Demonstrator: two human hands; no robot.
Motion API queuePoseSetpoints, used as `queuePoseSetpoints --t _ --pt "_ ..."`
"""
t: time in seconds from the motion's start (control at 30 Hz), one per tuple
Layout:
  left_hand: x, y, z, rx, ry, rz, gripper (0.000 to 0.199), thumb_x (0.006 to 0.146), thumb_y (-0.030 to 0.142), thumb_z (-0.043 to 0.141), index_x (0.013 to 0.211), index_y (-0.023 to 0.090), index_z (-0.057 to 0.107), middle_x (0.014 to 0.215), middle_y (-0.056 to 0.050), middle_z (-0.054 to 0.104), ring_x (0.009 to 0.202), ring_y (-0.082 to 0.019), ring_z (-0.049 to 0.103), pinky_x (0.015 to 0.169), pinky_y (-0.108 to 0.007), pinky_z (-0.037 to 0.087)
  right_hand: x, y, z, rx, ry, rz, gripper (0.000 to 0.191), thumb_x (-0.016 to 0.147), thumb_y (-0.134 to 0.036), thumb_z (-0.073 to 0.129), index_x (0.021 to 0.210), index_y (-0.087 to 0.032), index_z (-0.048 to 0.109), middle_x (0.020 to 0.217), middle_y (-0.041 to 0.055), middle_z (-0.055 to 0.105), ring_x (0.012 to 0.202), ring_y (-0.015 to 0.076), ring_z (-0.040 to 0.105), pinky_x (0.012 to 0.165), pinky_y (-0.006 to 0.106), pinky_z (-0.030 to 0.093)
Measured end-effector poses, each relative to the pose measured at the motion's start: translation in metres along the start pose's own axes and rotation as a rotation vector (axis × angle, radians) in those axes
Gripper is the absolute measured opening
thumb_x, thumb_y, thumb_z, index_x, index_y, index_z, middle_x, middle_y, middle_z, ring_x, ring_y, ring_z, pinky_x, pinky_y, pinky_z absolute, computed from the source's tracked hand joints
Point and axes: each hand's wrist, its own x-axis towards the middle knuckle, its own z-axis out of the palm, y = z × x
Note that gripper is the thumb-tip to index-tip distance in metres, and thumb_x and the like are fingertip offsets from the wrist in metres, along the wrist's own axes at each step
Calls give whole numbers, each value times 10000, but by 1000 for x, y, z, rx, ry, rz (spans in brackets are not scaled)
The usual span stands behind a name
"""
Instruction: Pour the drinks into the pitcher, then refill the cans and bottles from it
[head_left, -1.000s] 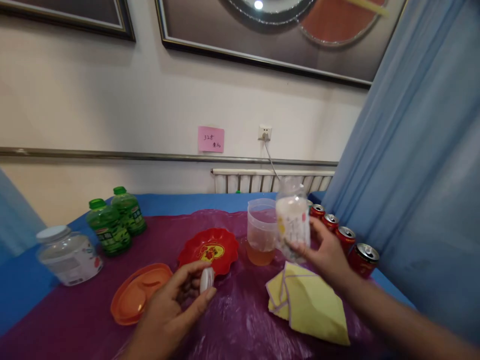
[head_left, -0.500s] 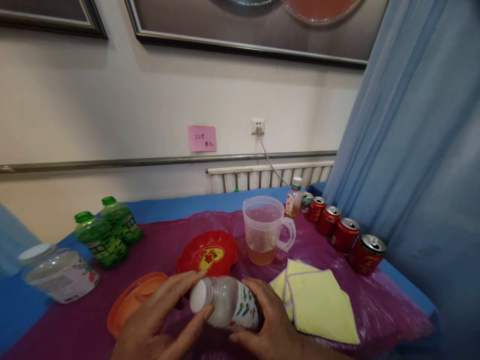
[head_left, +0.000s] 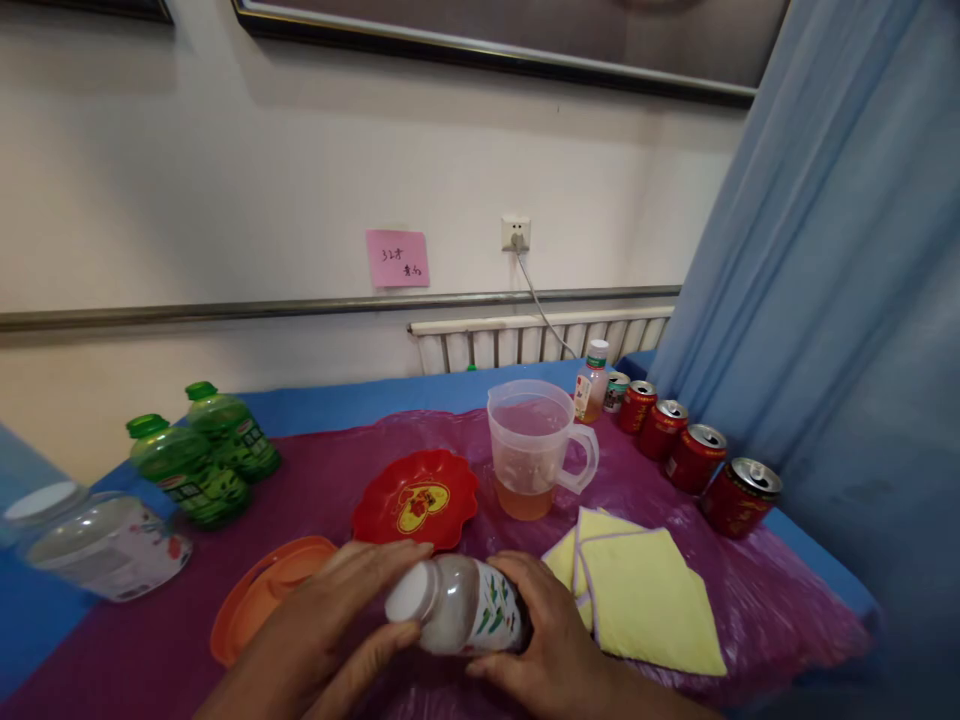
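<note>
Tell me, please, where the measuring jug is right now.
In the head view, the measuring jug stands right of centre on the purple sheet, just right of the red dish, beyond the yellow cloths and the right hand.

A small clear bottle (head_left: 456, 604) with a rounded shoulder lies tipped nearly on its side between the left hand (head_left: 337, 620) and right hand (head_left: 551, 630), its base hidden in the latter's grip. The white cap (head_left: 410, 592) sits over the mouth, facing left; green leaf shapes mark the pale label (head_left: 495, 608).
</note>
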Motion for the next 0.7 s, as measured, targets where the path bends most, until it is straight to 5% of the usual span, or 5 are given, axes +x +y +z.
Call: queuePoseSetpoints --t 0.27,0.4,0.7 --pt "8 18 5 -44 84 -123 372 733 539 780 1003 284 755 972 -23 790 901 -243 722 848 -343 597 -5 -3 4 9 77 -1 808 606 -345 909 1310 -258 522 1236 102 682 1096 305 670 954 451 550" --pt "10 15 11 -56 84 -79 333 763 486 768 1023 277 753 932 -18 785 821 -213 725 761 -307 605 -8 2 5 -22 113 -27 824 607 -330 899 1326 -262 502 1244 104 677 1098 310 675 947 462 561" --pt "7 2 1 23 -131 67 434 876 408 686 1308 374 674 1275 -32 742 1168 -263 696 1017 -409 574 -6 -2 1 -40 97 0 817 599 -310 896 1317 -259 510 1244 109 682 1111 323 675 974 485 548"
